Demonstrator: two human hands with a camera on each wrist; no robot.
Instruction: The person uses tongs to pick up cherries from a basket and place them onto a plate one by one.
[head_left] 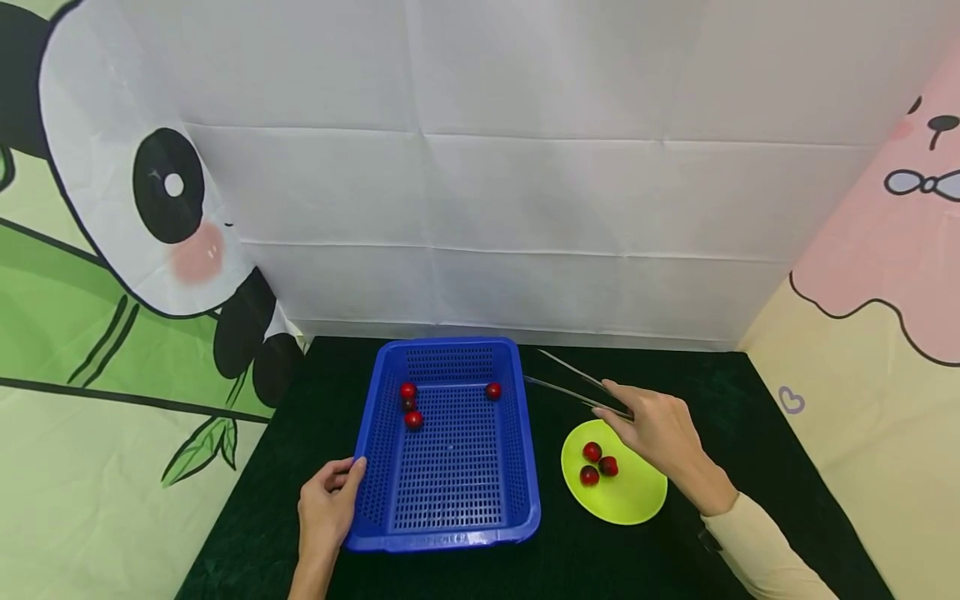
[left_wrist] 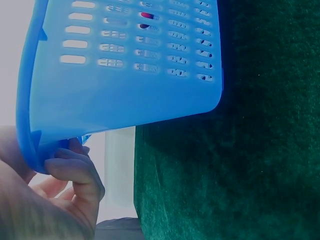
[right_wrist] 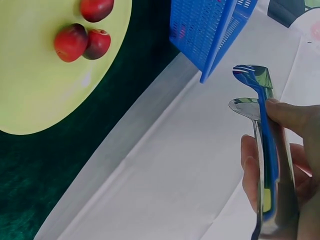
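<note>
My left hand [head_left: 326, 504] grips the left rim of a blue plastic basket [head_left: 450, 496], thumb over the edge and fingers curled beneath it. Several small dark-red round fruits lie in the basket: a cluster with one fruit [head_left: 413, 420] at the left, and a lone fruit [head_left: 492, 391] at the right. My right hand [head_left: 660, 429] holds metal tongs [right_wrist: 282, 200] between thumb and fingers. Their tips stand apart with nothing between them, just right of the basket's far end. Below that hand, three similar fruits [head_left: 589, 475] sit together on a yellow-green plate [head_left: 633, 496].
A dark green cloth [head_left: 720, 417] covers the table under the basket and plate. White sheeting [head_left: 525, 192] hangs behind the table. A panda-print cloth [head_left: 112, 208] borders the left side and a pink-and-cream printed cloth [head_left: 885, 283] the right.
</note>
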